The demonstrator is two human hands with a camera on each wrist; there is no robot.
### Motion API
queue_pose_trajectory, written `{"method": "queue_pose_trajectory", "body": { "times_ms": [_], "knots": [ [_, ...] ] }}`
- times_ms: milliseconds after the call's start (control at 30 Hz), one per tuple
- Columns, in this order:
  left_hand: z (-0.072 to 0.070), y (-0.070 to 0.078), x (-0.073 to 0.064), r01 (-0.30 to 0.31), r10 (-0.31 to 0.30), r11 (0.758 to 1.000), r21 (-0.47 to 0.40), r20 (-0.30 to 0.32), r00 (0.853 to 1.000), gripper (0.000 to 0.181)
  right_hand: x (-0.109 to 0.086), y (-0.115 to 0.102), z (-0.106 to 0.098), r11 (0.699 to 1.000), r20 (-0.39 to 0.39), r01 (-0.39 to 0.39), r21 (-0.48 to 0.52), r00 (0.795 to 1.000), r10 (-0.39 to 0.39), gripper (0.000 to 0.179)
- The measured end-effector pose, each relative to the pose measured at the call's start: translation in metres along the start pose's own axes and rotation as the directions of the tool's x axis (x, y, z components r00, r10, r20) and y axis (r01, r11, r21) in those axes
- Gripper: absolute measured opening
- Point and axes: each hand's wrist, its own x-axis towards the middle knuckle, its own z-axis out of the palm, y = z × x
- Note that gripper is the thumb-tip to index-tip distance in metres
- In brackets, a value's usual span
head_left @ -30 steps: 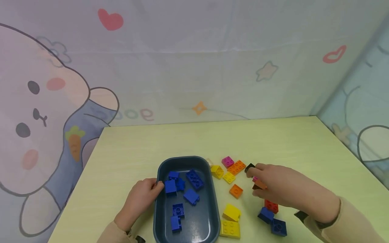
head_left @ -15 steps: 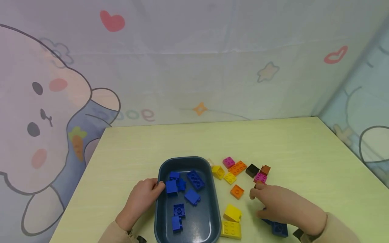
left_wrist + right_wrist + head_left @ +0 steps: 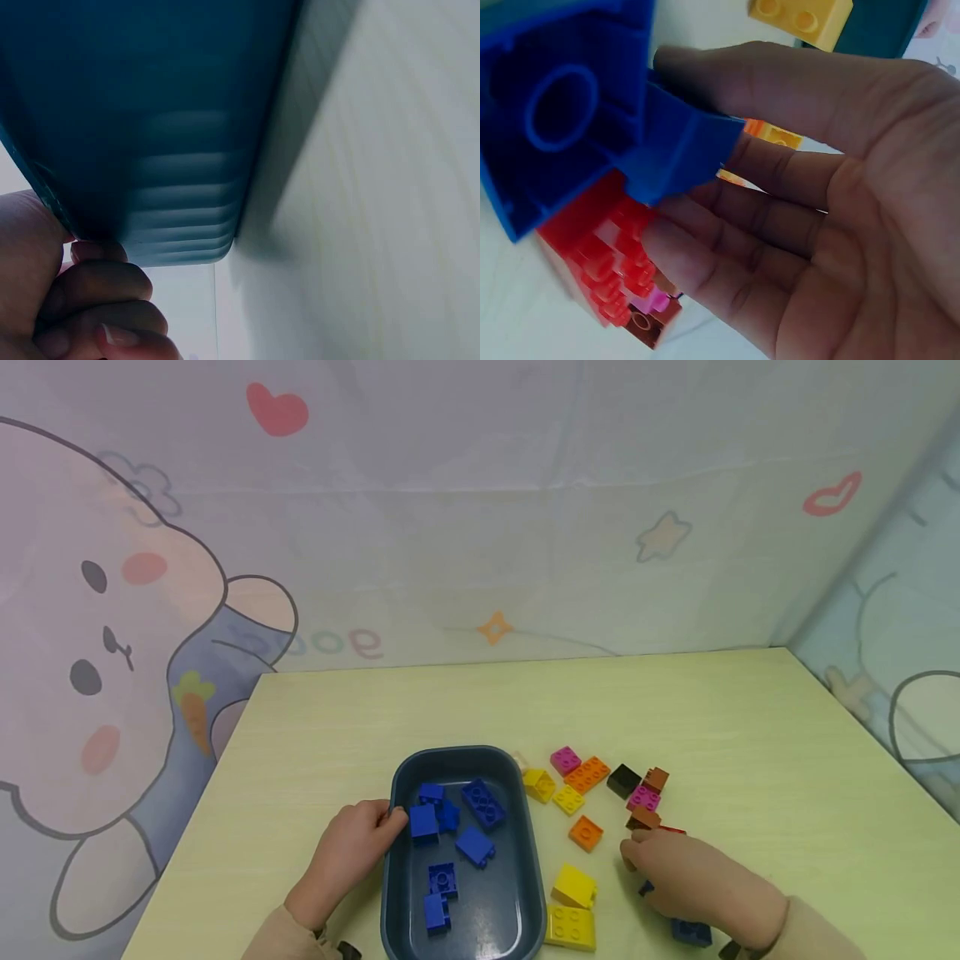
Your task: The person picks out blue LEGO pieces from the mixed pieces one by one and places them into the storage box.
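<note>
My left hand grips the left rim of a dark blue-grey tray. In the left wrist view its thumb is at the rim and its curled fingers lie against the outside wall. Several blue toy bricks lie in the tray. Right of it, my right hand is low over the table, thumb and fingers around a blue brick, mostly hidden in the head view. Beside that one lies another blue brick, its hollow side towards the wrist camera. A red brick is just beyond the fingers.
Between tray and right hand lie yellow bricks and an orange brick. Farther back are a long orange brick, a black brick, pink bricks and brown bricks. A printed cloth hangs behind the table.
My right hand has let go of a brown brick near the pink one and moved down towards the front, to the blue bricks. The left hand stays on the tray rim.
</note>
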Motion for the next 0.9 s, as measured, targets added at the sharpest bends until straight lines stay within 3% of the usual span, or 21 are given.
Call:
{"method": "queue_pose_trajectory", "body": {
  "times_ms": [433, 900],
  "knots": [
    [0.0011, 0.0005, 0.0006, 0.017, -0.017, 1.000, 0.019, 0.006, 1.000, 0.035, -0.0002, 0.0005, 0.0055, 1.000, -0.015, 0.001, -0.022, 1.000, -0.002, 0.023],
    [0.0010, -0.0005, -0.0009, 0.005, -0.005, 1.000, 0.011, -0.001, 1.000, 0.034, 0.0010, 0.0019, 0.0064, 1.000, 0.025, -0.012, 0.012, 1.000, 0.012, 0.025]
  ]
}}
